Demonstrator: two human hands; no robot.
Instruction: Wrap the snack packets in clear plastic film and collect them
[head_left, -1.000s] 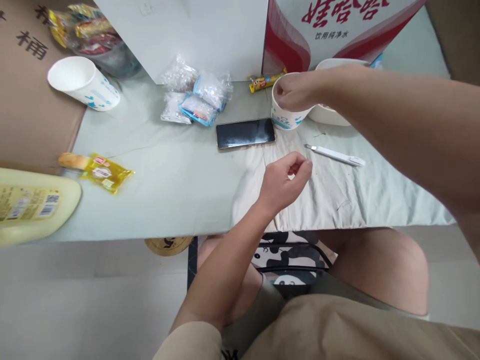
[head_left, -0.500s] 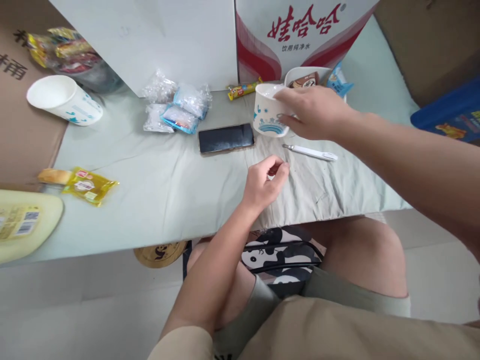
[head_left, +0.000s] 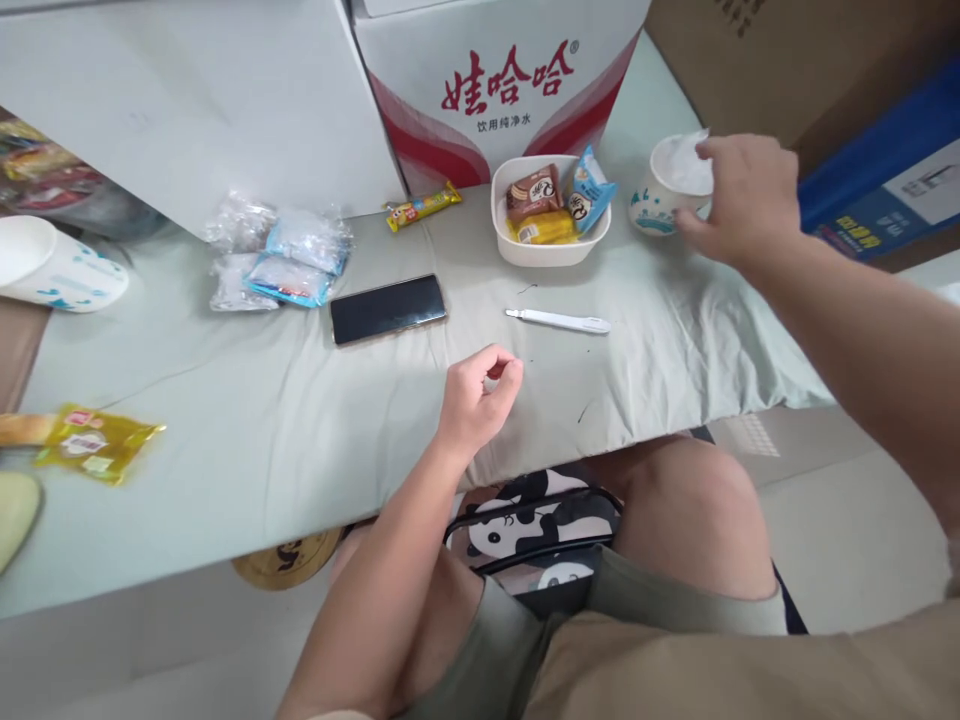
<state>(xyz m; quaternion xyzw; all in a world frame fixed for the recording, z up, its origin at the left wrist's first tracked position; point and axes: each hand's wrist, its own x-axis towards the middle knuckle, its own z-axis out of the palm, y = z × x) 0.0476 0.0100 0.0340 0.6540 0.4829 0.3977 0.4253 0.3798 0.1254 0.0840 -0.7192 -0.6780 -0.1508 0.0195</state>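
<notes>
My right hand (head_left: 750, 195) is at the right side of a white paper cup (head_left: 651, 205) with blue print, its thumb on the near wall and its fingers at the rim. Clear crumpled plastic (head_left: 686, 165) pokes out of the cup. Loosely curled, my left hand (head_left: 480, 395) rests near the table's front edge, with nothing visible in it. Between the hands lies a white-handled craft knife (head_left: 566, 321). A white bowl (head_left: 547, 250) holding several wrapped snacks stands left of the cup. The black smartphone (head_left: 388, 309) lies beyond my left hand.
A yellow snack stick (head_left: 422, 207) lies before the white carton (head_left: 502, 90). Several plastic wrappers (head_left: 277, 250) are piled left of the phone. Another paper cup (head_left: 67, 265) lies on its side at far left, above a yellow bread packet (head_left: 97, 443). A blue box (head_left: 892, 170) stands at right.
My right hand has carried the paper cup rightward, from in front of the bowl to its right side, uncovering the bowl. My left hand stays curled. The view has turned to the right.
</notes>
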